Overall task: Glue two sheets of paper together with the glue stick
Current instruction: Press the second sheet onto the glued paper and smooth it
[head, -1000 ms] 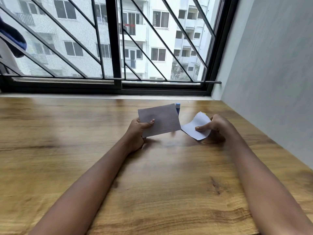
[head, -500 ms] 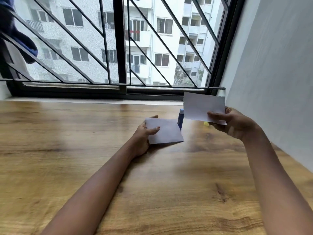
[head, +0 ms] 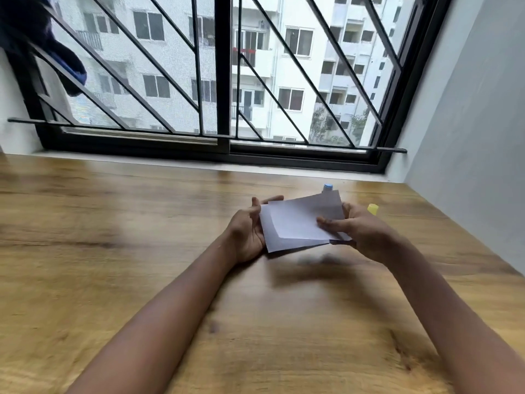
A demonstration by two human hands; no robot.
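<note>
White paper, two sheets, is held just above the wooden bench point(head: 113, 251), between both hands. The upper sheet point(head: 301, 220) lies skewed on the lower sheet point(head: 270, 240), so the lower one shows as a strip along the left and near edges. The sheets touch over most of their area, though blur hides how flat they lie.

The left hand point(head: 245, 231) is released: its fingers stretch out loosely against the left edge of the lower sheet, thumb reaching over the far corner. The right hand point(head: 366, 231) is grasping the sheets at their near right corner, thumb on top of the upper sheet, fingers under it.

Behind the paper the glue stick point(head: 327, 187) stands upright on the bench, only its blue top showing. A small yellow piece point(head: 373, 209) lies just beyond the right hand. A barred window point(head: 221, 81) runs along the far edge of the bench, and a grey wall point(head: 468, 123) closes the right side.
</note>
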